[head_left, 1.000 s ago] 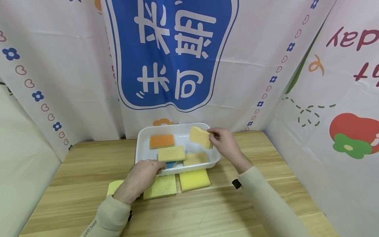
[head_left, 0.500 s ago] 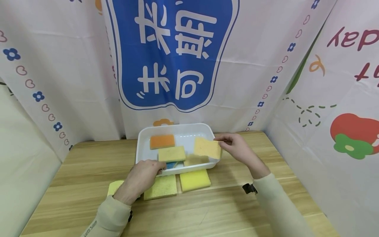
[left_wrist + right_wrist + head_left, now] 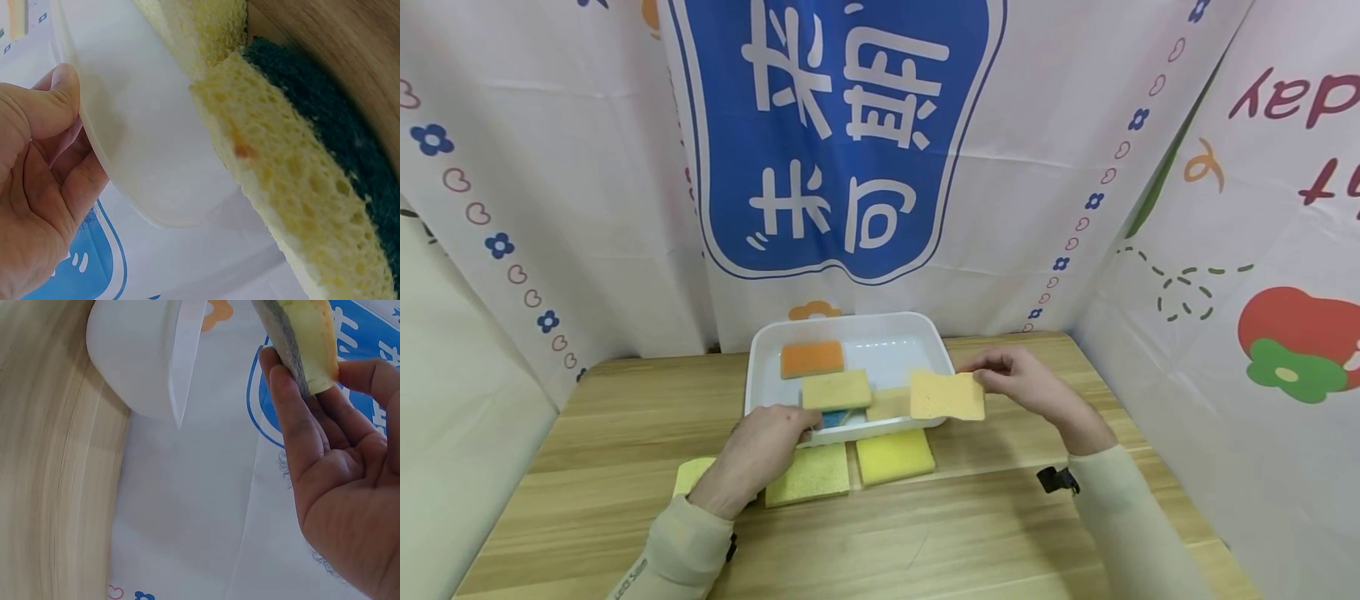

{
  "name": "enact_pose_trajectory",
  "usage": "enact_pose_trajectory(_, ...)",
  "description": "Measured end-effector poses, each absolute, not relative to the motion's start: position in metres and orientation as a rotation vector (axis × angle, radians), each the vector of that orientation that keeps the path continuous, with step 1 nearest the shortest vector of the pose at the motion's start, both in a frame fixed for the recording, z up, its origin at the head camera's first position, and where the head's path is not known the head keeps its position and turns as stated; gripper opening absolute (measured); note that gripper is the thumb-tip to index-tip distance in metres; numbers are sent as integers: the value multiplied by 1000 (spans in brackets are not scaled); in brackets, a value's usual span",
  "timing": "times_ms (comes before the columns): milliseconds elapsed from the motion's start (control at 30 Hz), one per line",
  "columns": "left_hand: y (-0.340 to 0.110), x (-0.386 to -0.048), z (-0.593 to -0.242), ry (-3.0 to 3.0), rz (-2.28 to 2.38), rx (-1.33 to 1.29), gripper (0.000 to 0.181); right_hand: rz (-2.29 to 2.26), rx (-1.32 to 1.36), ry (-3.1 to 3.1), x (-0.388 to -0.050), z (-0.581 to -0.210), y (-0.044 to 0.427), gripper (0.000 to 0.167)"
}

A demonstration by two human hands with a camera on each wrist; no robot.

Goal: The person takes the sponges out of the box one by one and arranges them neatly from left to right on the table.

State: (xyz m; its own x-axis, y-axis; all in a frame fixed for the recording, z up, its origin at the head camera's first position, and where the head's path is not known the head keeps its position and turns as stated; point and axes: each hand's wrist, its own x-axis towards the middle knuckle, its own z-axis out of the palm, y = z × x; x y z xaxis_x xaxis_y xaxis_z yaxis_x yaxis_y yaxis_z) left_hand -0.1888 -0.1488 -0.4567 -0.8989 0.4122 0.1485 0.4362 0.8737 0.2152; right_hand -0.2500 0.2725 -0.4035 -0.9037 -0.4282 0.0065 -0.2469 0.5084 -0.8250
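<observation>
My right hand (image 3: 1037, 387) pinches a pale yellow sponge (image 3: 947, 396) over the right end of the white tray (image 3: 842, 432). In the right wrist view, the thumb and fingers of the right hand (image 3: 350, 469) hold that sponge (image 3: 312, 344), with its grey layer facing the fingers. My left hand (image 3: 760, 454) grips the tray's near rim at the left; the left wrist view shows thumb and fingers of the left hand (image 3: 44, 156) round the tray edge (image 3: 100, 150). Inside the tray lie an orange sponge (image 3: 812, 358), a yellow one (image 3: 837, 390), a blue piece (image 3: 833, 418) and a tan sponge (image 3: 887, 404).
On the wooden table (image 3: 880, 533), in front of the tray, lie a bright yellow sponge (image 3: 895, 457), a yellow-green one (image 3: 811, 475) and another (image 3: 691, 473) partly behind the left arm. A printed white cloth (image 3: 1015, 167) hangs behind the tray.
My right hand has moved right and toward the near side with the pale yellow sponge, from above the tray's inside to its right end. The left hand stays on the rim.
</observation>
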Motion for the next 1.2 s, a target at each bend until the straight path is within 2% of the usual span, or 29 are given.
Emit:
enact_pose_trajectory(600, -149, -190, -457, -2956, -361, -665, 10, -1260, -577, 2296, -246, -419, 306, 33)
enact_pose_trajectory(1200, -149, -188, -457, -2950, -372, -658, 11, -1173, -483, 2227, -261, -446, 309, 32)
